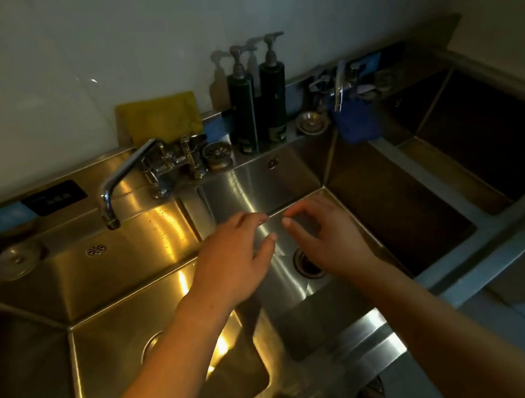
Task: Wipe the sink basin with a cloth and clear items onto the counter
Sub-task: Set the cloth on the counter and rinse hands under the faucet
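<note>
My left hand [233, 262] and right hand [327, 240] hover over the middle basin [258, 182], both empty, fingers loosely curled. Yellow cloth [160, 118] leans on the wall behind the faucet [126, 171].

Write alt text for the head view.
Two bare hands, left hand and right hand, hover empty over the middle steel sink basin. A yellow cloth leans on the wall behind the faucet, left of two dark pump bottles.
</note>
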